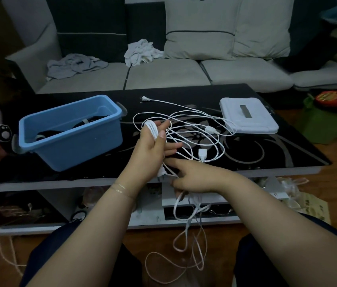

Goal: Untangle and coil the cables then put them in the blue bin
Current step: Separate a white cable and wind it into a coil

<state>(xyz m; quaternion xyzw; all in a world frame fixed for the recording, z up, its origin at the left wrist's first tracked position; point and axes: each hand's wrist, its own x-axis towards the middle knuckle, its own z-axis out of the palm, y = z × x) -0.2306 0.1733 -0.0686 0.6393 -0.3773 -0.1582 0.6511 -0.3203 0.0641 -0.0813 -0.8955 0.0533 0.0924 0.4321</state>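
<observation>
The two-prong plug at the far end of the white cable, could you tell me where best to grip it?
Pinch the plug by its body from above: it lies flat on the table with prongs pointing left, cable trailing right.

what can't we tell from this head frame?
- Blue bin contents: dark cables inside, mostly hidden by its near wall; count unclear.
- White cable: how many separate cables make up the tangle; loops overlap.
- Right hand: grip hidden by its own fingers.
- Left hand: number of turns wound on it, too small.
</observation>
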